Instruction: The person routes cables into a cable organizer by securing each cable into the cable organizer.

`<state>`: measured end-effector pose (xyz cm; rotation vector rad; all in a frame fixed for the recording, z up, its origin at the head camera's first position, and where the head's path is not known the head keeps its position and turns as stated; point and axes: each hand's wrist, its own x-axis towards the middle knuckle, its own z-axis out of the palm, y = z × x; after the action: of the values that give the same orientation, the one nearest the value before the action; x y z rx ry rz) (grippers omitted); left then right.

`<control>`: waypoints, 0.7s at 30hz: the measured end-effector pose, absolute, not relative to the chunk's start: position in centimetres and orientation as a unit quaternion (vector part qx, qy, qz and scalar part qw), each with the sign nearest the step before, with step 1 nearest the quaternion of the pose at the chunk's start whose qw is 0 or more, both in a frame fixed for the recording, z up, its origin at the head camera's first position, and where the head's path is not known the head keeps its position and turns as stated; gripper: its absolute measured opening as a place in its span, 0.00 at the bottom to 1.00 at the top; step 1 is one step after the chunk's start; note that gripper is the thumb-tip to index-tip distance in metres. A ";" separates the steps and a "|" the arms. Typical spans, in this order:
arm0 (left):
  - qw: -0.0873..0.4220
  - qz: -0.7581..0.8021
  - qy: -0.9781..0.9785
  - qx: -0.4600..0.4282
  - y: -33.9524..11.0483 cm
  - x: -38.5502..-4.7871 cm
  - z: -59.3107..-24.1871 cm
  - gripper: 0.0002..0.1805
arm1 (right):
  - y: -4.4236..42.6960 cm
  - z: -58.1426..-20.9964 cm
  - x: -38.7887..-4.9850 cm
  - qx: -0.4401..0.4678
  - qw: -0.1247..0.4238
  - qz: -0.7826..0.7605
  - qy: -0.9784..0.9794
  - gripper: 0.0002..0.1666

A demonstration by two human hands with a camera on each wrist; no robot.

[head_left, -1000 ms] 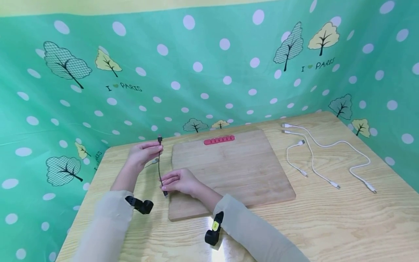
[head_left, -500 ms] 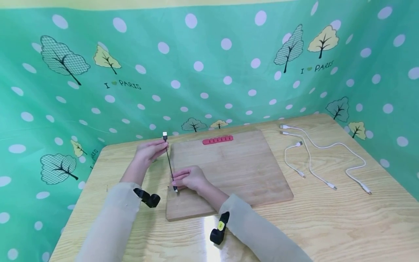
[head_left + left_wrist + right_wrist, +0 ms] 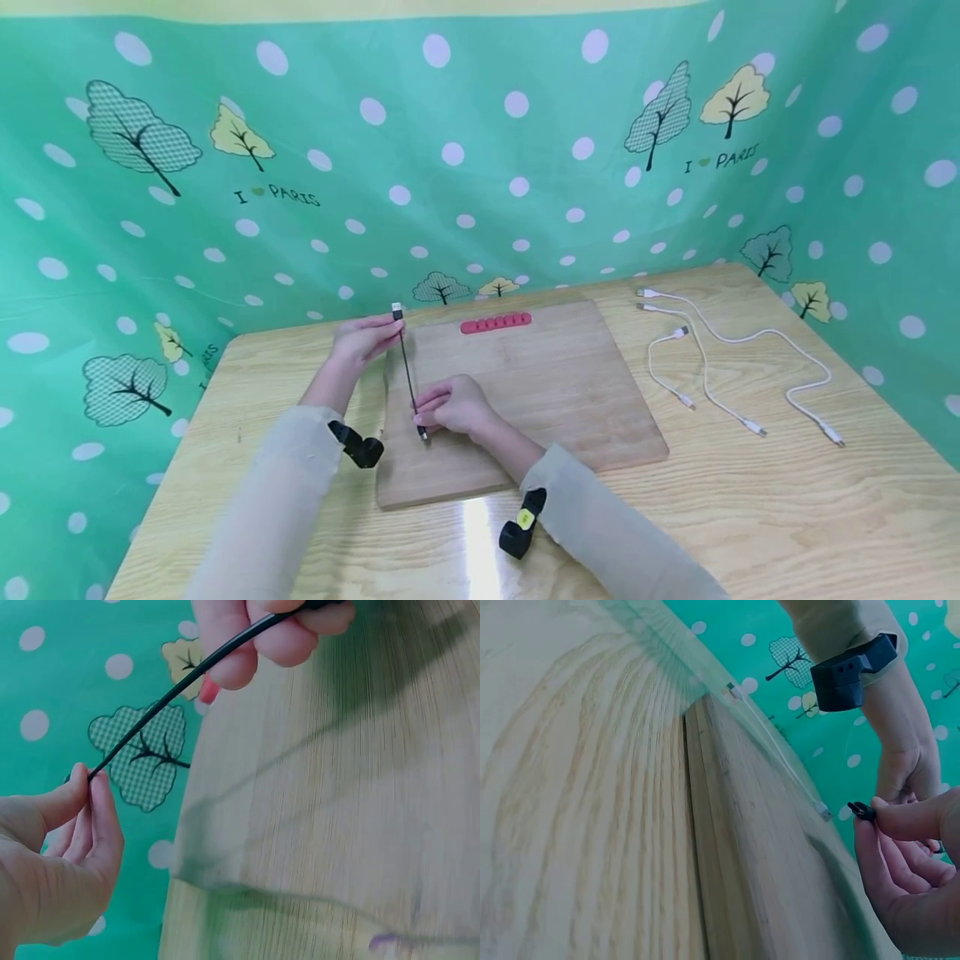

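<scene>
A short black USB cable [image 3: 408, 371] is stretched between both hands above the left part of a wooden board [image 3: 540, 392]. My left hand [image 3: 363, 340] pinches its far end, just below the plug with a silvery metal tip. Lower down, my right hand [image 3: 461, 407] holds the near end between thumb and fingers. In the right wrist view a small black plug [image 3: 862, 811] pokes out past the thumb. The left wrist view shows the cable [image 3: 169, 697] running taut, slightly bowed, from one hand to the other. Along the board's far edge lies a red slotted cable holder [image 3: 495, 323].
Three white cables lie on the table [image 3: 750, 500] right of the board: a short one [image 3: 654, 367], a middle one [image 3: 705, 367] and a long one [image 3: 780, 332]. Another whitish cable [image 3: 780, 754] appears left of the board in the right wrist view. A green patterned cloth [image 3: 465, 183] hangs behind.
Both hands have moved right with the black cable, from the board's left edge to over the board. The far plug has turned so its metal tip shows.
</scene>
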<state>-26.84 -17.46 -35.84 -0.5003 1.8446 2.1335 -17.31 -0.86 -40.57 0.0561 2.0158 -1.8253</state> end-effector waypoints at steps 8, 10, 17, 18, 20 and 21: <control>0.116 0.756 0.611 -0.204 -16.4 -28.2 -35.4 0.30 | 0.2 -41.2 -16.6 -0.005 0.193 -0.628 0.754 0.14; 0.100 0.763 0.602 -0.211 -16.7 -28.8 -35.1 0.29 | 0.3 -41.4 -16.0 -0.020 0.199 -0.625 0.754 0.14; 0.108 0.740 0.629 -0.211 -16.2 -29.7 -34.3 0.28 | 0.9 -41.1 -16.2 0.003 0.196 -0.630 0.751 0.16; 0.110 0.736 0.634 -0.210 -16.0 -29.7 -34.3 0.27 | 1.1 -41.0 -16.4 0.005 0.193 -0.629 0.753 0.16; 0.114 0.727 0.644 -0.208 -15.8 -29.5 -34.4 0.26 | 1.4 -40.9 -16.7 0.008 0.186 -0.630 0.754 0.17; 0.116 0.726 0.645 -0.208 -15.7 -29.5 -34.5 0.26 | 1.6 -40.9 -16.8 0.010 0.182 -0.630 0.755 0.17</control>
<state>-29.46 -15.74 -34.55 -0.6081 1.8883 2.1278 -16.81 1.63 -40.90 0.0294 2.1309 -1.7770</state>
